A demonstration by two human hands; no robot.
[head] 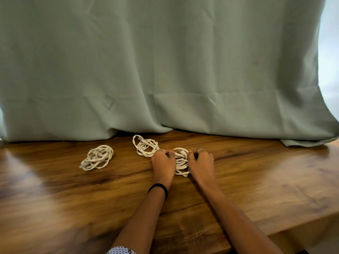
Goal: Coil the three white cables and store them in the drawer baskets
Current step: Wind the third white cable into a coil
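Note:
Three white cables lie on the wooden table. The left cable is a loose bundle by itself. The middle cable sits loosely coiled near the curtain, just left of my hands. The right cable is a coil lying between my hands. My left hand grips its left side with curled fingers; a black band circles that wrist. On the coil's right side, my right hand is closed around the cable. No drawer or basket is in view.
A grey-green curtain hangs behind the table and drapes onto its back edge. The table's front edge runs along the lower right. Bright light shows at the far right.

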